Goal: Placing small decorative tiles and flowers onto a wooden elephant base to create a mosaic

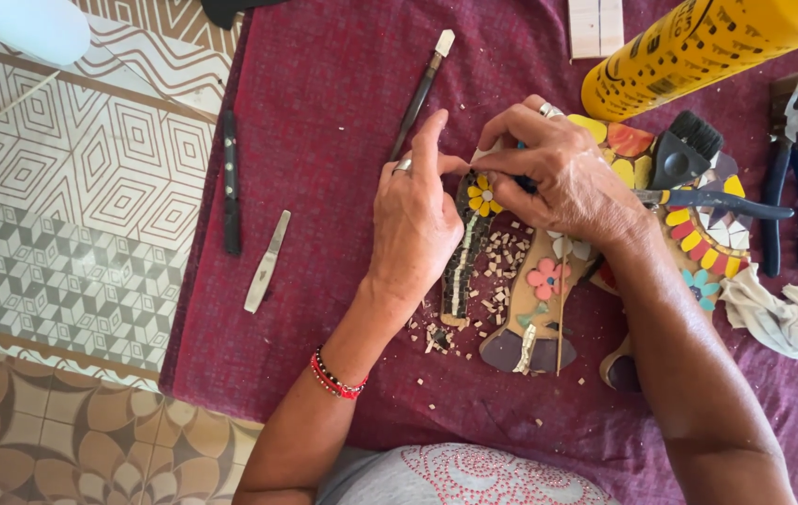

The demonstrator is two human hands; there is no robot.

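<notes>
**Two hands meeting over a mosaic piece on a maroon cloth**

I saw a flat mosaic animal figure [549,281] lying on the maroon tablecloth [324,234], and I place everything else from it. My left hand [413,220] rested on its left edge, forefinger raised towards the other hand. My right hand [558,173] lay over its upper middle, fingers pinched together on a small pale fragment [486,151]; a dark tool seemed tucked under them, but I could not tell what. Just below the pinch sat a yellow tile flower [484,194], topping a narrow dark strip [463,262] whose long axis ran down towards me. Both hands were about equally close to the flower. Loose tile chips [497,285] lay beside the strip. Blue-handled pliers [792,178] lay well right of the figure, a yellow can [698,47] above it.
</notes>
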